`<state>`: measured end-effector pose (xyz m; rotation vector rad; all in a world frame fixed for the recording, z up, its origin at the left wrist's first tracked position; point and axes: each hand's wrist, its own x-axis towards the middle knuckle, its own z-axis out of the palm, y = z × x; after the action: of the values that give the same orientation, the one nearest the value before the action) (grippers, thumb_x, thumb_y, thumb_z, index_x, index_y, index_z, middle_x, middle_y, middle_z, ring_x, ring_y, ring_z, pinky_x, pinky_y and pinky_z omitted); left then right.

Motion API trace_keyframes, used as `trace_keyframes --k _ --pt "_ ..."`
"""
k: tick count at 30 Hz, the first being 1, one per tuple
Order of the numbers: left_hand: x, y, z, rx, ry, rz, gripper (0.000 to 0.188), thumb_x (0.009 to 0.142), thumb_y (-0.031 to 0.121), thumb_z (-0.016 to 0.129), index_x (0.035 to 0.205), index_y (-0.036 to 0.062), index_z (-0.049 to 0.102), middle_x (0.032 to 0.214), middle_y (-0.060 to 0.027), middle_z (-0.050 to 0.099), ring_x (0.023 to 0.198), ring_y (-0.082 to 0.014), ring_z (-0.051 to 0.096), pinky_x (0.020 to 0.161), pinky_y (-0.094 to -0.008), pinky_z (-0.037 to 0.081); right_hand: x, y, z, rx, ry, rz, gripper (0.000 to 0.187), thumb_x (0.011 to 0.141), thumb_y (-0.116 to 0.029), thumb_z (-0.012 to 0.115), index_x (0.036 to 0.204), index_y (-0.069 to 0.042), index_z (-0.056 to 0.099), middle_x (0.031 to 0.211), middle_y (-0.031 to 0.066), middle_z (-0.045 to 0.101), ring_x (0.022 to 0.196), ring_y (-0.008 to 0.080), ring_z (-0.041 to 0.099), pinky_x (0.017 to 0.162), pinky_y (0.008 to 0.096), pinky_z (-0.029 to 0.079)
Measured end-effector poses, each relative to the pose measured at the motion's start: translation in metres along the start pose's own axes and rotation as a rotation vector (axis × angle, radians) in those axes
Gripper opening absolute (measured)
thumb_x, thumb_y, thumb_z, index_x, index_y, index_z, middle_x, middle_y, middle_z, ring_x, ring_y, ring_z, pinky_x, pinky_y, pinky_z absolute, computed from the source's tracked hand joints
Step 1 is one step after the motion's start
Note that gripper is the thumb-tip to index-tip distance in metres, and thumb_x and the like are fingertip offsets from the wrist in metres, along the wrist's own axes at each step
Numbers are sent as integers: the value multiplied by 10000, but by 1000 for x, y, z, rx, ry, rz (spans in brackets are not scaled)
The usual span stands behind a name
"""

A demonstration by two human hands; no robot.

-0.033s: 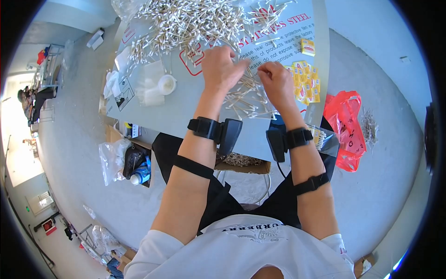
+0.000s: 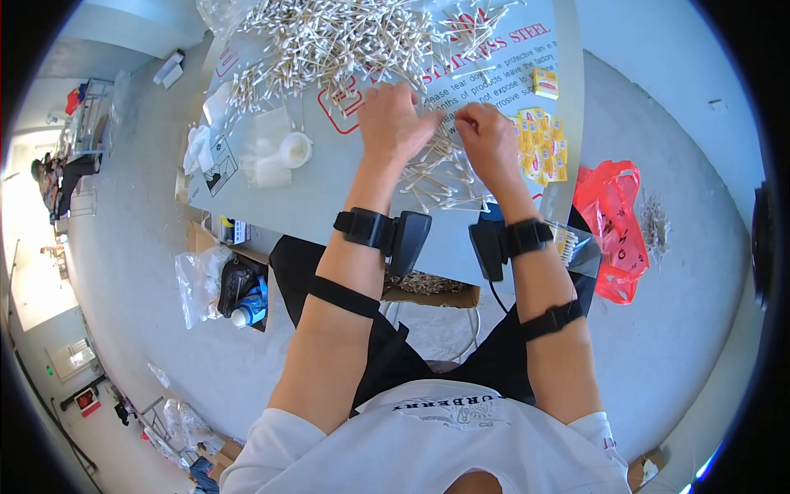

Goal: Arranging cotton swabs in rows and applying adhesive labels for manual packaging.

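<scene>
Over the table my left hand (image 2: 395, 123) is curled, its fingertips mostly hidden and its thumb pressing toward several cotton swabs (image 2: 439, 130). Just to the right, my right hand (image 2: 491, 140) has its fingers drawn together in a pinch; what lies between them, if anything, is too small to make out. Loose cotton swabs (image 2: 436, 181) lie below and between the two hands. Beyond them a large heap of cotton swabs (image 2: 337, 41) covers the far part of the table.
Yellow packets (image 2: 543, 148) and a small yellow box (image 2: 545, 83) lie at the table's right. A round white container (image 2: 296, 151) and clear plastic bags (image 2: 267, 148) sit at left. A red bag (image 2: 613, 230) is beyond the right edge; below the table stands a cardboard box (image 2: 469, 295).
Both hands have shifted only very slightly, the right one a touch upward. The swabs and other things on the table look the same.
</scene>
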<state>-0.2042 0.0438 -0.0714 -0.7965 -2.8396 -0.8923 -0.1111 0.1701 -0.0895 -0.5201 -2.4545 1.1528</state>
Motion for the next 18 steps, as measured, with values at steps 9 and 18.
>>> trace_keyframes --k 9,18 --pt "-24 -23 12 -90 172 17 196 683 129 723 837 42 639 850 -111 631 849 -290 590 789 -406 461 40 0 30 -305 -42 -195 83 798 -147 617 813 -67 631 917 119 627 868 338 623 721 452 507" --pt "-74 -43 -31 -453 128 -234 148 741 42 670 879 27 618 821 -105 627 742 -258 611 696 -362 494 -17 -41 -33 291 -200 42 151 845 -110 633 824 37 601 687 178 598 586 255 554 601 334 460"
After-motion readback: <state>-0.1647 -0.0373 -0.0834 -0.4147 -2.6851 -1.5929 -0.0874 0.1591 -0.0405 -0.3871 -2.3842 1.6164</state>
